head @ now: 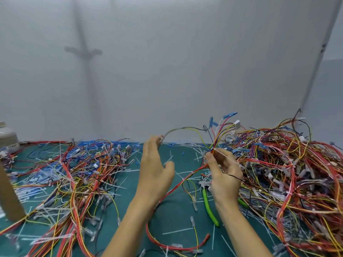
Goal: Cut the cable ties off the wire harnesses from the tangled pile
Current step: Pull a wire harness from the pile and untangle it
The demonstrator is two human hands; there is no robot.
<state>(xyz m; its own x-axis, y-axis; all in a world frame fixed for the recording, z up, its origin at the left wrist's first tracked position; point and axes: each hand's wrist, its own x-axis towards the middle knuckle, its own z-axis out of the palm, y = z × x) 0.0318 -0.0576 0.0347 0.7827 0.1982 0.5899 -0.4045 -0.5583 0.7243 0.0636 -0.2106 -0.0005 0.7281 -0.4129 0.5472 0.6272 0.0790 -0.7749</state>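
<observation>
A wire harness [220, 133] with red, yellow, blue and black wires is lifted above the green mat [174, 210]. My right hand [223, 173] grips the bundle just below a white cable tie [218, 151], and the connector ends fan upward. My left hand [155, 164] is raised to the left, its fingertips pinching the end of one thin wire [178, 129] that arcs across to the bundle. Green-handled cutters [208, 204] lie on the mat under my right wrist. A large tangled pile [289, 173] of harnesses fills the right side.
A second spread of loose wires [78, 173] covers the left of the mat, with several cut white ties [176, 230] scattered around. A brown post [9, 197] and a grey container [7, 140] stand at the far left. A pale wall rises right behind the mat.
</observation>
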